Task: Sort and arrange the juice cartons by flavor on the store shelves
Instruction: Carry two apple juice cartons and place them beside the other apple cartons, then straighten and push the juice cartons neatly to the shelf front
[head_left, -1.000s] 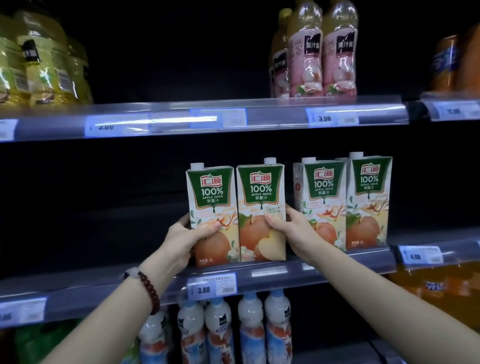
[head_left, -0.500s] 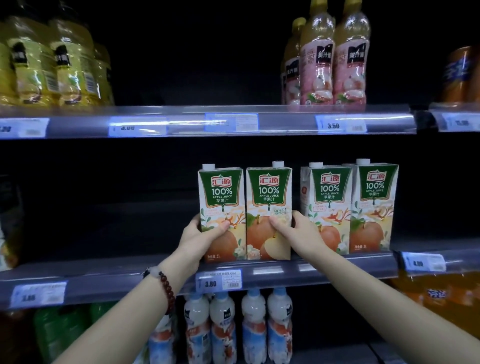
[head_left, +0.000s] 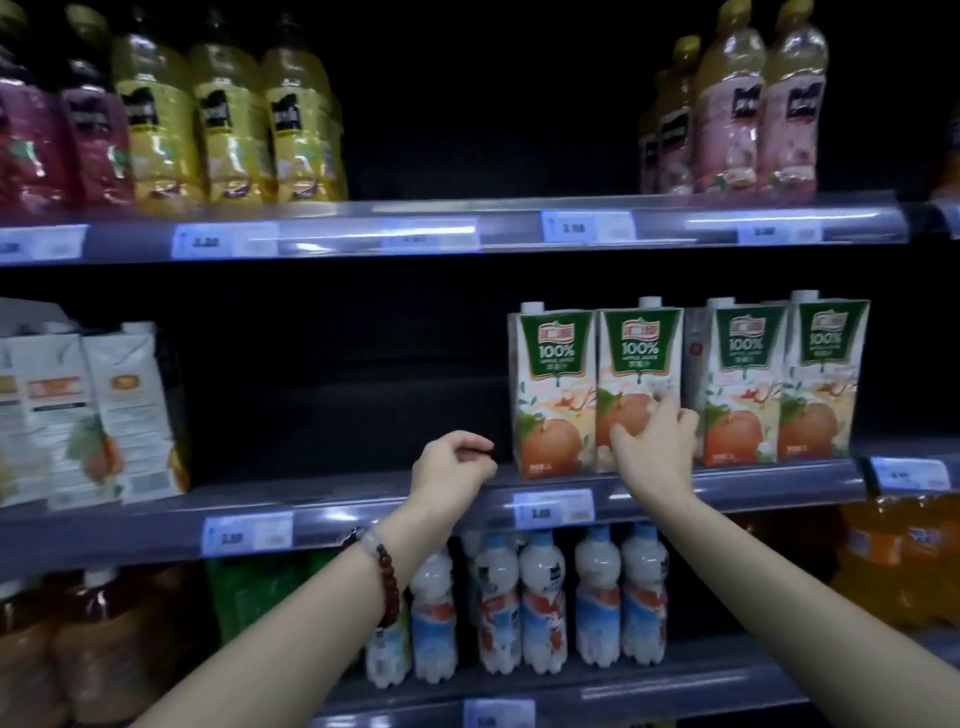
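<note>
Hands are working at the middle shelf (head_left: 363, 512), where four apple juice cartons (head_left: 639, 384) are standing upright in a row, right of centre. The right hand (head_left: 655, 447) is resting spread, straight fingers on the second carton's front, likely nudging it flush with its neighbours; gentle, level pressure should be keeping it from tipping. The left hand (head_left: 453, 467) is hovering apart, loosely curled, holding nothing.

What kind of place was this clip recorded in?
Most likely a grocery or convenience store drinks aisle: price tags clipped along the shelf edges, rows of bottled drinks, and matching apple juice cartons faced outward.
</note>
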